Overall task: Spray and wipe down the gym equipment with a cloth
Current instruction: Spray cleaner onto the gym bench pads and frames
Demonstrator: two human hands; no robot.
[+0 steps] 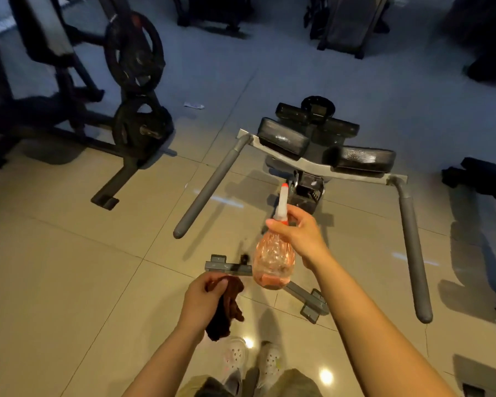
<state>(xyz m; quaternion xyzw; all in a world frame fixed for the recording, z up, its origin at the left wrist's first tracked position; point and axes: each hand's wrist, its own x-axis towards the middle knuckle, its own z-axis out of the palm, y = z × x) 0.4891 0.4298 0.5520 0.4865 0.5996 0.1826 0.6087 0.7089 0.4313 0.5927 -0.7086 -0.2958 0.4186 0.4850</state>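
Right hand (298,233) grips the neck of the spray bottle (273,259), fingers curled round it just under the orange collar; nozzle points up and away toward the machine. Bottle is clear plastic, only a little orange liquid at the bottom. Left hand (204,296) is curled round a dark cloth (226,308), which hangs bunched below the fist.

Step, as judged: spray phase, wipe not yet begun. Target looks like the padded machine (327,156) straight ahead: black pads (282,138) on a grey crossbar, two long grey handles (209,184) running back toward the person.

Next move calls for stepping closer, aiming the nozzle at the pads, then bringing the cloth in.

Around: the machine's floor foot (309,302) lies right in front of the person's shoes (235,356), a trip risk. Plate rack (135,90) with weight plates stands well left, out of the way. Scrap of paper (194,105) on the tiles beyond.
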